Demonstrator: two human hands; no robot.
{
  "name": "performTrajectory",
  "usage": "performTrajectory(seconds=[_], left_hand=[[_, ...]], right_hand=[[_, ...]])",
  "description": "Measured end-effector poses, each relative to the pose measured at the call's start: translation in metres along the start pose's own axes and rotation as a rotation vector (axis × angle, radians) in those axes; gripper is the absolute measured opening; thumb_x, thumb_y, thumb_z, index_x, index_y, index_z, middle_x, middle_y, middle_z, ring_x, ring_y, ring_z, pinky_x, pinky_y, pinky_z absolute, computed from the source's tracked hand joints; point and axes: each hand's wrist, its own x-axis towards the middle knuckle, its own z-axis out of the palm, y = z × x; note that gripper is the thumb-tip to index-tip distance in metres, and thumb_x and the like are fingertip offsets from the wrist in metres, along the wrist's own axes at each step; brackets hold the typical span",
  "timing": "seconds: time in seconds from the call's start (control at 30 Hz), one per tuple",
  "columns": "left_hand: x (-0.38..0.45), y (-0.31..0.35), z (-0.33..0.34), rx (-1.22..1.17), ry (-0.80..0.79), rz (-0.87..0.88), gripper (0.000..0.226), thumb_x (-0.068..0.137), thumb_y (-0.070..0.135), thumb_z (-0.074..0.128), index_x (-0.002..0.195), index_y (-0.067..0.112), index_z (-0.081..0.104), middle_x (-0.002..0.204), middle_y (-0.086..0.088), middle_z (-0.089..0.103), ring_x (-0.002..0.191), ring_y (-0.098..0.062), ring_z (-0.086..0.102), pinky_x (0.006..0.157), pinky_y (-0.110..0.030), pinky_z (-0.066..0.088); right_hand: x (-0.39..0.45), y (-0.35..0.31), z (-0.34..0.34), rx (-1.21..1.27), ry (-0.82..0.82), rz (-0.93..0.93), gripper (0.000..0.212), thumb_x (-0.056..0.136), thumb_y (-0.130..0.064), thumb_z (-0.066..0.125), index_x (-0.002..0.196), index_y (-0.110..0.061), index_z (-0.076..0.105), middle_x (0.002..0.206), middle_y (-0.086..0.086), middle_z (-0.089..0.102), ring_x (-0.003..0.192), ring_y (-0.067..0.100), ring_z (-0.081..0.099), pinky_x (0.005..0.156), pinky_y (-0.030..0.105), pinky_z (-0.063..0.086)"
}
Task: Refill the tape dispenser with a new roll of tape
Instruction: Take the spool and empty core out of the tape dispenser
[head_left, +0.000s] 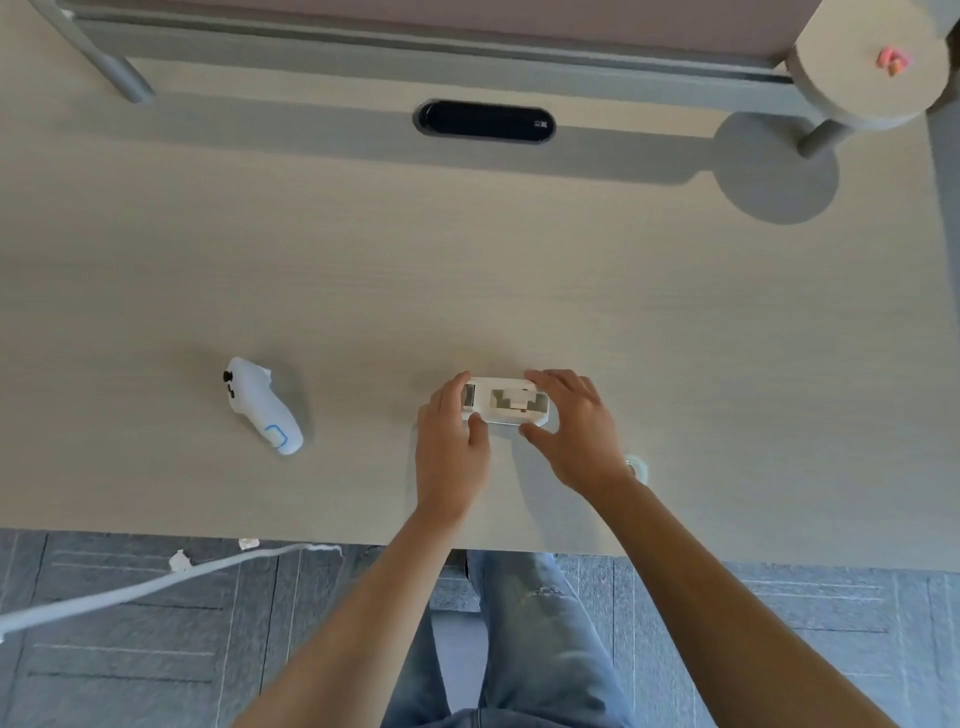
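Observation:
A white tape dispenser (506, 401) lies on the pale wooden desk (467, 270), near the front edge. My left hand (451, 441) grips its left end, thumb on the near side and fingers over the far side. My right hand (576, 431) holds its right end the same way. The dispenser's open top shows a small beige hub in the middle; I see no roll in it. A small whitish ring (638, 467), possibly a roll of tape, peeks out from behind my right wrist on the desk.
A white handheld controller (262, 404) lies on the desk to the left. A black oval cable slot (485, 122) sits at the back. A round side shelf (868, 67) with a pink object stands at back right. A white cable (156, 582) hangs below the desk's front edge.

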Motion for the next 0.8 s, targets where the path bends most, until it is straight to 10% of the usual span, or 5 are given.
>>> performTrajectory(seconds=[0.4, 0.5, 0.8], left_hand=[[0.006, -0.047, 0.025, -0.044, 0.168, 0.247, 0.052, 0.09, 0.027, 0.05, 0.142, 0.019, 0.055, 0.11, 0.013, 0.052, 0.102, -0.023, 0.059, 0.087, -0.041, 0.055], [0.006, -0.055, 0.028, -0.058, 0.171, 0.29, 0.054, 0.088, 0.027, 0.049, 0.142, 0.019, 0.053, 0.114, 0.014, 0.052, 0.11, -0.023, 0.056, 0.091, -0.039, 0.053], [-0.007, -0.09, 0.026, -0.03, 0.065, 0.475, 0.069, 0.097, 0.048, 0.057, 0.159, 0.035, 0.029, 0.127, 0.024, 0.046, 0.126, -0.006, 0.039, 0.103, -0.02, 0.031]], right_hand=[[-0.019, 0.033, 0.04, 0.171, 0.122, -0.164, 0.072, 0.099, -0.026, 0.068, 0.163, -0.024, 0.033, 0.15, -0.007, 0.056, 0.132, 0.012, 0.058, 0.108, 0.018, 0.043], [-0.022, 0.035, 0.054, 0.286, 0.16, -0.137, 0.07, 0.099, -0.029, 0.063, 0.162, -0.032, 0.032, 0.14, -0.007, 0.06, 0.121, 0.008, 0.062, 0.102, 0.029, 0.052], [-0.029, 0.049, 0.079, 0.166, 0.326, -0.308, 0.072, 0.102, -0.024, 0.06, 0.165, -0.027, 0.026, 0.148, -0.015, 0.051, 0.119, 0.0, 0.056, 0.101, 0.005, 0.038]])
